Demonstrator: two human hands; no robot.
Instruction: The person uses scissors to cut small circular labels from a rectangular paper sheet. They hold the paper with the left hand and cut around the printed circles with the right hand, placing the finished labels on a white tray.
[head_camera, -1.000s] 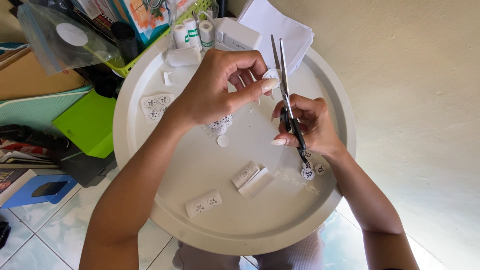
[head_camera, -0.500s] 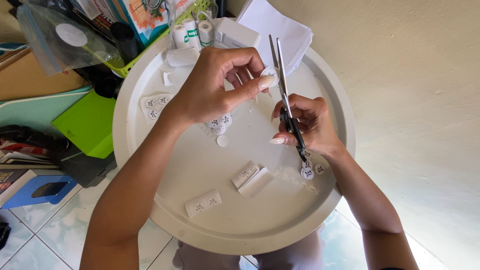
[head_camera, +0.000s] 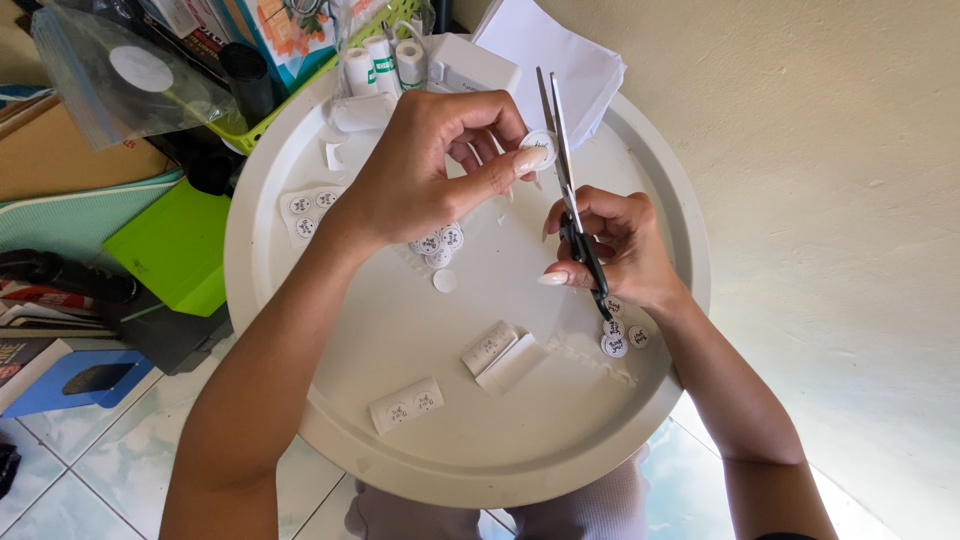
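My left hand (head_camera: 430, 165) pinches a small round white sticker (head_camera: 538, 146) between thumb and fingers, above the round white tray table (head_camera: 400, 420). My right hand (head_camera: 615, 245) grips black-handled scissors (head_camera: 562, 170), blades pointing away and nearly closed right beside the sticker's edge. Under my left hand lies a small heap of cut round stickers (head_camera: 437, 243), with one blank white disc (head_camera: 445, 281) just in front. More cut stickers (head_camera: 620, 335) lie by my right wrist.
Uncut sticker strips (head_camera: 405, 404) (head_camera: 489, 348) (head_camera: 308, 210) lie on the tray. White rolls (head_camera: 385, 62), a small white box (head_camera: 470, 68) and white paper (head_camera: 555, 50) sit at the far rim. A green folder (head_camera: 175, 245), clear bag (head_camera: 120, 80) and books crowd the left.
My left hand has turned the sticker slightly against the scissor blades. The right hand and scissors have barely shifted.
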